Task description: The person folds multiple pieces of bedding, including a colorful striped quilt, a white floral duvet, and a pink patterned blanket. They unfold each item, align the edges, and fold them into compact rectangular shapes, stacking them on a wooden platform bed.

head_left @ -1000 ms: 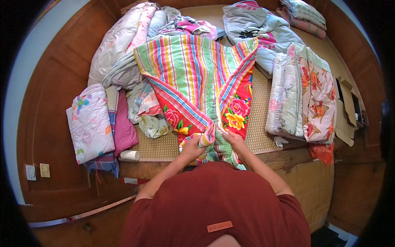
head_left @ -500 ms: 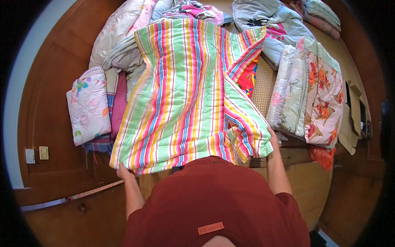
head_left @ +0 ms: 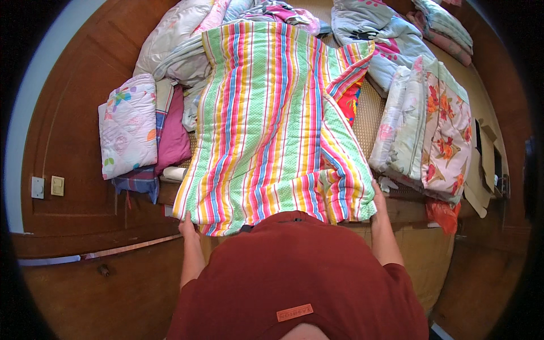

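Note:
A striped quilt [head_left: 260, 124] in green, yellow, pink and blue spreads across the bed in front of me, its near edge drawn up against my body. My left hand [head_left: 188, 225] is closed on its near left corner. At the near right corner my right hand [head_left: 378, 198] grips the edge, with most of the fingers hidden by the cloth. The quilt's right side is folded and bunched, and beside the fold a red patterned cloth [head_left: 350, 103] shows from underneath.
Folded floral quilts [head_left: 445, 133] stand stacked at the right, beside an open cardboard box [head_left: 483, 164]. A folded white quilt [head_left: 129, 127] and a magenta cloth [head_left: 174, 124] lie at the left. Crumpled bedding [head_left: 374, 34] fills the far side. A red plastic bag [head_left: 443, 214] hangs at the bed's edge.
My left hand has shifted right and slightly up with its corner, narrowing the quilt's near edge. The quilt's left side has moved inward, uncovering more of the magenta cloth. My right hand keeps its grip.

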Demonstrator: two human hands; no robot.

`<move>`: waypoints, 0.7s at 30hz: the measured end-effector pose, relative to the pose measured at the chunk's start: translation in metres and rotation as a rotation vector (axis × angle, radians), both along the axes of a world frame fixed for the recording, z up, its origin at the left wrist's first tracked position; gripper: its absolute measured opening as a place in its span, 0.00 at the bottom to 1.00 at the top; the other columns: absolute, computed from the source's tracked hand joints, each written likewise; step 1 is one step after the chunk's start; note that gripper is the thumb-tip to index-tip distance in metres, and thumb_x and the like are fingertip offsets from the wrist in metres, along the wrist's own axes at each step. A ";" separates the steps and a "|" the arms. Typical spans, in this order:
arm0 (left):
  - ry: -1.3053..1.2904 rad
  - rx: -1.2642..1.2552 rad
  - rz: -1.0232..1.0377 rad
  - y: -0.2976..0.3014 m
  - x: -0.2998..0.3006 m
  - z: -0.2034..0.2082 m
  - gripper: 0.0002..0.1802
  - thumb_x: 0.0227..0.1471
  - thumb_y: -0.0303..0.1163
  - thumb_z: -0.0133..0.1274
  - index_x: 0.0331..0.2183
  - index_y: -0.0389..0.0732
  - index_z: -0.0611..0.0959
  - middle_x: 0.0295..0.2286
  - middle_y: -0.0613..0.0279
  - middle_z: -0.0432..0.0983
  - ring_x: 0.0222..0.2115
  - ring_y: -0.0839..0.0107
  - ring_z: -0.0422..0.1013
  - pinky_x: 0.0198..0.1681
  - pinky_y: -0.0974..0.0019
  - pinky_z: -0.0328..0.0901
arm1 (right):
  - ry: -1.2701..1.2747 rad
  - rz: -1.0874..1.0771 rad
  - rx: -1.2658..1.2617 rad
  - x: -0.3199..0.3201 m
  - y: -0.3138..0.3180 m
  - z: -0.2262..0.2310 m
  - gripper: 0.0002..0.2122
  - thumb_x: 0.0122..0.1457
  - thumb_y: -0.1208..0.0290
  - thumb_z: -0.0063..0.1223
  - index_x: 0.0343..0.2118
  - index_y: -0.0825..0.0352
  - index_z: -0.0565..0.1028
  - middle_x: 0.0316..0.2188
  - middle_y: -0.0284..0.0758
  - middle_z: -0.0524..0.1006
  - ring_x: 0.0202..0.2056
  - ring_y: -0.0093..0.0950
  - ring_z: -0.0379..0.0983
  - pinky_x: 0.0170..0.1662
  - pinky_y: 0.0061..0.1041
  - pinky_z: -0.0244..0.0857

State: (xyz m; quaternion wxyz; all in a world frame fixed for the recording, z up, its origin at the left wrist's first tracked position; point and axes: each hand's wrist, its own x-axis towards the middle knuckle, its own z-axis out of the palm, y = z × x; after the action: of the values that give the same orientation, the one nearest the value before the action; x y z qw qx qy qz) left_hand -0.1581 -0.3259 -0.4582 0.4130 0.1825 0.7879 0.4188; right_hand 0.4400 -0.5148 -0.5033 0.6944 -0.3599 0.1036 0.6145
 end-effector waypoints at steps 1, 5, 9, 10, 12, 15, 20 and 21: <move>-0.013 0.076 0.005 -0.002 -0.004 -0.010 0.20 0.42 0.37 0.57 0.37 0.36 0.76 0.33 0.59 0.73 0.32 0.69 0.69 0.29 0.65 0.65 | 0.003 -0.010 0.042 -0.003 -0.005 0.014 0.20 0.56 0.61 0.41 0.47 0.70 0.64 0.41 0.42 0.72 0.40 0.35 0.71 0.46 0.34 0.63; 0.086 0.117 -0.210 -0.007 -0.006 0.002 0.28 0.42 0.39 0.57 0.42 0.30 0.73 0.37 0.56 0.72 0.35 0.67 0.68 0.40 0.67 0.60 | -0.067 -0.123 0.069 -0.023 -0.031 0.050 0.20 0.57 0.60 0.40 0.47 0.70 0.66 0.42 0.42 0.71 0.41 0.35 0.71 0.47 0.36 0.62; -0.122 0.051 -0.247 -0.012 -0.022 -0.004 0.31 0.41 0.43 0.58 0.43 0.32 0.71 0.40 0.57 0.70 0.38 0.67 0.67 0.41 0.65 0.60 | -0.182 -0.226 0.051 -0.036 -0.076 0.071 0.20 0.56 0.60 0.42 0.45 0.71 0.66 0.41 0.42 0.72 0.40 0.36 0.71 0.47 0.36 0.62; -0.224 0.022 -0.261 -0.014 -0.022 -0.004 0.34 0.41 0.46 0.57 0.46 0.34 0.68 0.42 0.57 0.68 0.40 0.67 0.66 0.42 0.64 0.60 | -0.234 -0.277 0.023 -0.045 -0.090 0.078 0.20 0.56 0.59 0.42 0.45 0.71 0.67 0.40 0.42 0.73 0.39 0.36 0.71 0.46 0.36 0.63; -0.424 -0.040 -0.283 -0.017 -0.026 -0.008 0.41 0.40 0.51 0.57 0.51 0.39 0.63 0.46 0.58 0.64 0.43 0.66 0.64 0.43 0.60 0.60 | -0.286 -0.320 -0.017 -0.049 -0.125 0.064 0.21 0.56 0.58 0.43 0.45 0.71 0.67 0.41 0.42 0.72 0.39 0.36 0.71 0.45 0.35 0.64; -0.524 0.006 -0.337 -0.016 -0.046 -0.042 0.47 0.38 0.59 0.54 0.54 0.43 0.57 0.50 0.60 0.60 0.48 0.63 0.61 0.48 0.56 0.58 | -0.242 -0.321 -0.090 -0.066 -0.157 0.050 0.21 0.55 0.58 0.45 0.45 0.71 0.67 0.41 0.42 0.72 0.39 0.35 0.71 0.45 0.36 0.64; -0.672 -0.028 -0.390 -0.026 -0.038 -0.023 0.51 0.37 0.66 0.47 0.55 0.43 0.56 0.53 0.59 0.56 0.51 0.61 0.56 0.53 0.54 0.53 | -0.623 -0.252 -0.432 -0.114 -0.167 0.023 0.14 0.50 0.75 0.51 0.41 0.71 0.69 0.34 0.36 0.74 0.33 0.25 0.71 0.37 0.26 0.67; -0.714 -0.034 -0.413 -0.028 -0.042 -0.023 0.51 0.37 0.67 0.46 0.55 0.43 0.56 0.53 0.60 0.55 0.52 0.61 0.55 0.54 0.54 0.52 | -0.681 -0.158 -0.531 -0.118 -0.172 0.013 0.13 0.51 0.74 0.50 0.41 0.70 0.69 0.34 0.35 0.74 0.33 0.26 0.71 0.37 0.27 0.66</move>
State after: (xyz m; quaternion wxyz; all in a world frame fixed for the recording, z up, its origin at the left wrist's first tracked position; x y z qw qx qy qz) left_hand -0.1997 -0.3541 -0.4816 0.7387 0.1732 0.5488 0.3509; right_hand 0.3224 -0.6872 -0.4904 0.6173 -0.6988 0.0503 0.3581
